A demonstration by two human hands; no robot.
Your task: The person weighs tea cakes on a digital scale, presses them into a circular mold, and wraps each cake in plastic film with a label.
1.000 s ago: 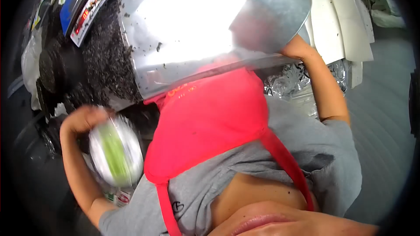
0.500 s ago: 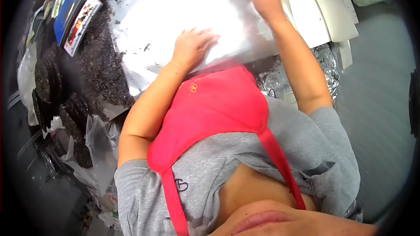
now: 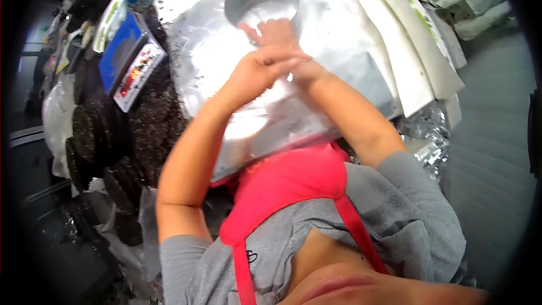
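My left hand (image 3: 264,70) reaches across my right wrist, its thumb and fingers closing on the wrist. My right hand (image 3: 275,33) has its fingers apart and pointing forward, a little blurred. Its fingertips are right at the near rim of a round grey metal ring or pan (image 3: 230,5), which sits on a shiny plastic-covered work surface (image 3: 339,87). Both hands are over the middle of this surface.
At left stands a blue-topped device with a red digit display (image 3: 132,73), beside dark flaky round sheets (image 3: 84,135) and clear plastic bags (image 3: 59,118). White curved sheets (image 3: 406,51) line the right side. Crinkled silver film (image 3: 426,135) lies below them.
The right hand has come back from the far edge toward the middle. The left hand has moved from the surface onto the right wrist. The whole round metal piece now shows.
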